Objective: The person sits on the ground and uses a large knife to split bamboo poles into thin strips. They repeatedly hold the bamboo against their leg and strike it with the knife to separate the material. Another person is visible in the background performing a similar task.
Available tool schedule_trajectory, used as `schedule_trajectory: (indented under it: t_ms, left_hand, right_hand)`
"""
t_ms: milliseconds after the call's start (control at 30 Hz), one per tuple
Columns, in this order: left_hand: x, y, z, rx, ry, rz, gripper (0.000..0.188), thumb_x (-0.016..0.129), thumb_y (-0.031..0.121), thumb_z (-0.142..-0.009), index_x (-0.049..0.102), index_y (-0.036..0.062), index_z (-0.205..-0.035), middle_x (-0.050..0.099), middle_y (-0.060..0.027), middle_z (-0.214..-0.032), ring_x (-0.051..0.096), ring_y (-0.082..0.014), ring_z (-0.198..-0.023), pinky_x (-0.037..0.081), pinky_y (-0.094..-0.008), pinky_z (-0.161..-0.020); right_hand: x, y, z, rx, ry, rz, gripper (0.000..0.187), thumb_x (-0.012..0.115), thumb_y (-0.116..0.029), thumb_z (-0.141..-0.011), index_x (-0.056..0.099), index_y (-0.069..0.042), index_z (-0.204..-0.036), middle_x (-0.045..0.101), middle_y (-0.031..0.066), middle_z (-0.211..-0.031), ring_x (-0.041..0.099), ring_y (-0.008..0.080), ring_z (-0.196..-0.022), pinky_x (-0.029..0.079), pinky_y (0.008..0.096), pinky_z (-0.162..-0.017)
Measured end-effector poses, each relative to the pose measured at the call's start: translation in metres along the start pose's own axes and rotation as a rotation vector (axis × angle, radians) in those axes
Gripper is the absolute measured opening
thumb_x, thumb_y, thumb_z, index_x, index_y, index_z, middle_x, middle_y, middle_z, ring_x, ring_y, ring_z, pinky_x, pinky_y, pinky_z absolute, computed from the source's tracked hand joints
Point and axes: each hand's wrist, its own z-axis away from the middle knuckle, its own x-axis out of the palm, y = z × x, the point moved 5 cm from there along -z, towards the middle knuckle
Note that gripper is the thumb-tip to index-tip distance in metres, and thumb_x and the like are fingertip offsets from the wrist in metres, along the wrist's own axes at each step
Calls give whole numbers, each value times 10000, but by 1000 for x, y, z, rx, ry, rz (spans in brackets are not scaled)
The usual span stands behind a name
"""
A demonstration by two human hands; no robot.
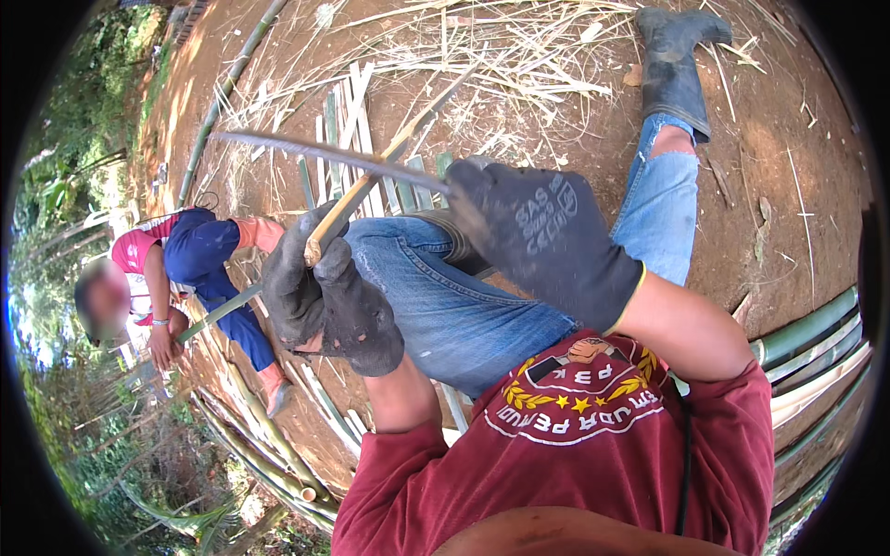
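My left hand [329,301], in a worn dark glove with holes in it, is closed around the near end of a split bamboo strip [345,206]. The strip slants away up and to the right, pale yellow with a darker far end. My right hand [547,227], in a dark glove with light print, grips a long-bladed knife [311,149]. Its handle is hidden in my fist. The blade points left and crosses the strip just beyond my left hand, appearing to touch it; the blade is slightly blurred.
Pale bamboo shavings [519,65] litter the ground ahead. Split strips [357,102] lie beyond my bent knee, and green bamboo lengths [807,329] lie at right. At left another person [199,250] sits, a hand by a green strip [222,309]. Bamboo poles [269,431] lie lower left.
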Motion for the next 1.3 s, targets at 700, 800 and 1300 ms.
schedule_trajectory:
  t_ms: [700,800,1300]
  left_hand:
    - [-25,-23,-16,-32,15,-48,308,708,150,-908,642,-110,-1060,694,-203,-928,704,-239,-828,607,-321,-755]
    - [-20,-24,-12,-25,68,-105,332,696,195,-924,640,-104,-1058,699,-205,-921,708,-247,-833,597,-321,-757]
    - [-20,-28,-43,31,-22,-337,488,588,327,-986,595,-149,-1091,667,-301,-1035,699,-335,-954,606,-383,-854]
  right_hand:
    - [30,48,-14,55,-83,-20,473,692,-333,-806,546,-74,-1174,690,79,-861,715,251,-758,552,411,-599]
    - [16,10,-20,-11,-141,-62,460,682,-319,-811,572,-89,-1193,699,77,-902,716,243,-793,555,412,-628]
    - [92,140,-54,-68,-100,95,342,515,-227,-954,562,-77,-1258,669,91,-799,665,274,-617,527,399,-533]
